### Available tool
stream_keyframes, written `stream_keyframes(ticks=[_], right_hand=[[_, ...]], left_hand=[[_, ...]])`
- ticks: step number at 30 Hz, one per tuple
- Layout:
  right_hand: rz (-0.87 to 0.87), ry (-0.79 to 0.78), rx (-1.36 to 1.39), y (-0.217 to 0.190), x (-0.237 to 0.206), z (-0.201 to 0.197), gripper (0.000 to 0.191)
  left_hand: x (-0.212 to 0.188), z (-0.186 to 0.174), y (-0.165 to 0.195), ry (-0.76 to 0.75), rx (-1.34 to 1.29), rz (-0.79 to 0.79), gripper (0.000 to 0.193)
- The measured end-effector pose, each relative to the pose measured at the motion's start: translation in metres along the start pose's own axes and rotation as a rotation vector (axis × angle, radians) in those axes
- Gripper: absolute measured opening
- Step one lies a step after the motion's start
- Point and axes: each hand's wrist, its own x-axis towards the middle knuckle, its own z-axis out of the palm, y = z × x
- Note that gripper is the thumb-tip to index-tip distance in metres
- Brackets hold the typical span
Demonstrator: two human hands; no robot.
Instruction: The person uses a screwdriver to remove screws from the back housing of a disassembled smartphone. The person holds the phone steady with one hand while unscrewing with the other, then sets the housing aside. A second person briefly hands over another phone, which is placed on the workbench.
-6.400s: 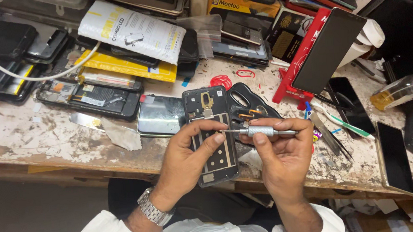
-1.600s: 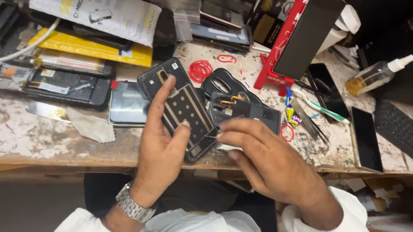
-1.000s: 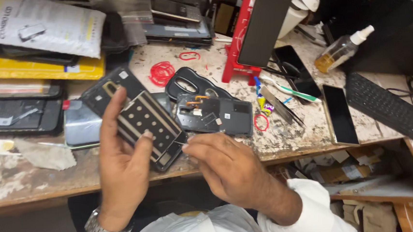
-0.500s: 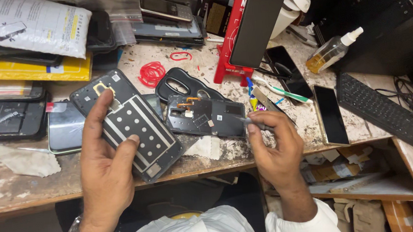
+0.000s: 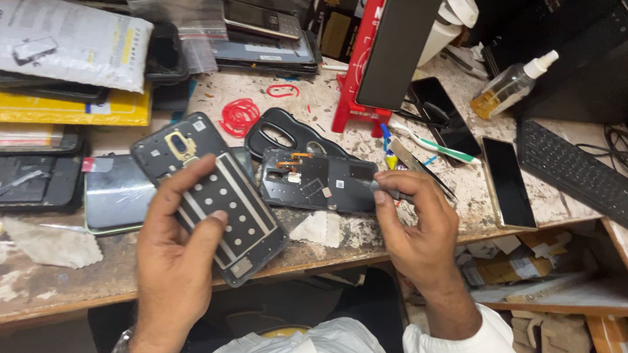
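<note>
Black plastic, the phone frame (image 5: 216, 198) sits tilted in the left hand (image 5: 176, 263), fingers curled over its perforated inner side, held above the near edge of the worktop (image 5: 56, 279). The grip looks light — a slip could drop it over the edge. The right hand (image 5: 417, 224) pinches a slim metal tool (image 5: 388, 190) shut between its fingertips, just beside the opened phone body (image 5: 318, 180). A careless poke could nick its orange flex — or scrape the dark phone (image 5: 507, 181) lying near the edge.
</note>
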Motion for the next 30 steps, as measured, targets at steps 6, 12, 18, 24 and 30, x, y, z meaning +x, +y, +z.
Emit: stream_keyframes(ticks=[6, 12, 18, 24, 30], right_hand=[[0.052, 0.014, 0.413, -0.03, -0.004, 0.013, 0.02], [0.038, -0.073, 0.573, -0.06, 0.003, 0.033, 0.022], [0.058, -0.089, 0.576, -0.07, 0.005, 0.041, 0.02], [0.093, -0.104, 0.647, -0.07, 0.004, 0.045, 0.02], [0.067, -0.112, 0.621, -0.07, 0.005, 0.044, 0.021]], left_hand=[[0.001, 0.0, 0.002, -0.016, -0.049, -0.109, 0.025], [0.0, -0.005, 0.014, -0.083, -0.019, -0.118, 0.019], [0.001, -0.009, 0.017, -0.119, 0.063, -0.051, 0.021], [0.001, -0.011, 0.013, -0.104, 0.101, -0.014, 0.017], [0.0, -0.011, 0.011, -0.082, 0.146, 0.017, 0.014]])
